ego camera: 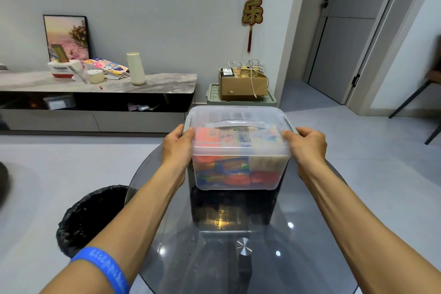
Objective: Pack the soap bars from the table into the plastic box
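A clear plastic box (238, 184) with its lid on and a grey handle stands at the far side of a round dark glass table (310, 234). Several wrapped soap bars (229, 172), orange, blue and cream, fill it and show through the walls. My left hand (177, 144) grips the box's left top edge, fingers on the lid and thumb at the side latch. On the opposite top edge my right hand (306, 142) grips the same way. No soap bars lie on the visible tabletop.
A bin with a black bag (90, 217) stands on the floor left of the table. Beyond are a low sideboard (95, 83) with clutter, a cardboard box (243, 83) on a green crate, and a chair (427, 93) at the right.
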